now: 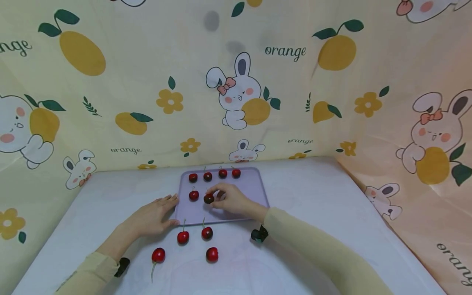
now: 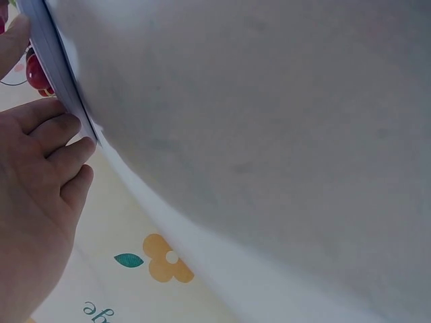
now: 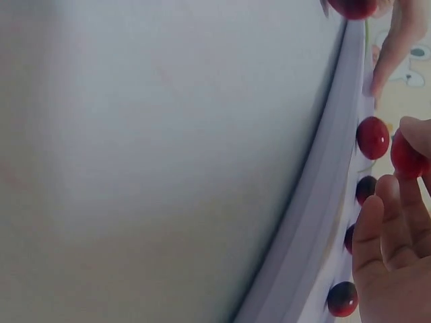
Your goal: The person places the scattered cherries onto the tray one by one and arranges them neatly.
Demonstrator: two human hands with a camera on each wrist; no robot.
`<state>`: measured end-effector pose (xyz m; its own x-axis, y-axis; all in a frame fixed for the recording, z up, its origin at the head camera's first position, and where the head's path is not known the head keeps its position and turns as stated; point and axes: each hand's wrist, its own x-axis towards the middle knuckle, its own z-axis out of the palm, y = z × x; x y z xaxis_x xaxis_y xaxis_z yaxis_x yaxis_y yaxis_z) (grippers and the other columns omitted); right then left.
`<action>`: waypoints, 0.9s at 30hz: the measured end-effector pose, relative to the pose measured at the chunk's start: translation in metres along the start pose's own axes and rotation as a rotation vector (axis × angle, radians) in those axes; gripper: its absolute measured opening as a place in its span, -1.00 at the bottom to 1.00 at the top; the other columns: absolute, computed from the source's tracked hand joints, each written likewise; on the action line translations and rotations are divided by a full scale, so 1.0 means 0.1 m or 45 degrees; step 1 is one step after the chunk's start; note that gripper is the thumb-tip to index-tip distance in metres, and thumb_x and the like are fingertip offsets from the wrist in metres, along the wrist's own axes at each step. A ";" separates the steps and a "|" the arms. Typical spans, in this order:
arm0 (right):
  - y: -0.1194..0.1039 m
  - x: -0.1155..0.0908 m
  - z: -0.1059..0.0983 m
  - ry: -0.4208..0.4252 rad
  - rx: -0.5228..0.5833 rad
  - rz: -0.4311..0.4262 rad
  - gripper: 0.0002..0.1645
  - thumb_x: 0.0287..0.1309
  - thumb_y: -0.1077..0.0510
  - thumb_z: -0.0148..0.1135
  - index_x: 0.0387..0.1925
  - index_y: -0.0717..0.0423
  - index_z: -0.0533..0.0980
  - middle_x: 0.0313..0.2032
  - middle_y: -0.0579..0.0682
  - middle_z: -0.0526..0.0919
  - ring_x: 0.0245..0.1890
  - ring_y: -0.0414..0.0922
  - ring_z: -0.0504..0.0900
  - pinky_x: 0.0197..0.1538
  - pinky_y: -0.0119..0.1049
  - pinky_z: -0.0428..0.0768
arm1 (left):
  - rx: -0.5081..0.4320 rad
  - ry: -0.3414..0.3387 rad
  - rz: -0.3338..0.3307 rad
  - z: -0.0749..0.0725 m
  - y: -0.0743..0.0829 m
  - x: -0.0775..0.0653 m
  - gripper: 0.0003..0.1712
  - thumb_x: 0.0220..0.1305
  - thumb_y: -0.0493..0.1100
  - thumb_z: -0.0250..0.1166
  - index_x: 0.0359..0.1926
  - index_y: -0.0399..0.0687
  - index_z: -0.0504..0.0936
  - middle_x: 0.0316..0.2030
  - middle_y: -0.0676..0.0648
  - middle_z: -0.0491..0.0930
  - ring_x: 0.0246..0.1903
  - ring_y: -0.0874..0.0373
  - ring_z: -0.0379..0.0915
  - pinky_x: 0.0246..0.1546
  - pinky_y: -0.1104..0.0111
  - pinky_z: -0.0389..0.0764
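A lilac tray (image 1: 236,213) lies on the white table with cherries on it. My right hand (image 1: 234,200) is over the tray and pinches a dark red cherry (image 1: 208,198) between thumb and fingertips. That held cherry (image 3: 407,156) also shows in the right wrist view. Just left of it sits another cherry (image 1: 193,196). Several more, such as one dark cherry (image 1: 207,176), form a row along the tray's far side. My left hand (image 1: 153,216) rests at the tray's left edge, fingers extended and touching the rim. The left wrist view shows those fingers (image 2: 71,158) against the rim.
In front of the tray lie several loose cherries, among them a stemmed one (image 1: 158,255) at left and a stemless-looking one (image 1: 212,255). A cloth (image 1: 236,82) printed with rabbits and oranges stands behind and beside the white table (image 1: 302,188).
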<state>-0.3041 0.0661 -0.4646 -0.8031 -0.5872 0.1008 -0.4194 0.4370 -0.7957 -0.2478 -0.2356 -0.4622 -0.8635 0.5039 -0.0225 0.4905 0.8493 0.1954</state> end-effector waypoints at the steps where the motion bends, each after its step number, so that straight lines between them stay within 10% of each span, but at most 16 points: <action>1: 0.00 0.02 0.00 0.002 -0.005 0.012 -0.53 0.15 0.29 0.51 0.12 0.03 0.67 -0.04 -0.08 0.72 -0.17 -0.17 0.65 -0.14 -0.40 0.66 | -0.002 0.001 -0.002 0.00 0.00 0.00 -0.13 0.40 0.18 0.33 0.46 -0.35 0.39 0.47 -0.35 0.34 0.45 -0.36 0.24 0.45 -0.20 0.31; 27: 0.09 0.37 0.00 0.007 -0.057 0.178 -0.56 0.15 0.25 0.52 0.08 -0.02 0.68 -0.06 -0.11 0.69 -0.25 -0.17 0.59 -0.24 -0.39 0.63 | -0.022 -0.040 -0.033 -0.01 0.03 0.01 -0.13 0.41 0.18 0.32 0.48 -0.33 0.37 0.49 -0.33 0.30 0.48 -0.36 0.19 0.47 -0.20 0.27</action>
<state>-0.3371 0.0484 -0.4684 -0.8572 -0.5150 -0.0061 -0.3215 0.5442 -0.7749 -0.2472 -0.2334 -0.4602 -0.8715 0.4869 -0.0585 0.4659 0.8593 0.2110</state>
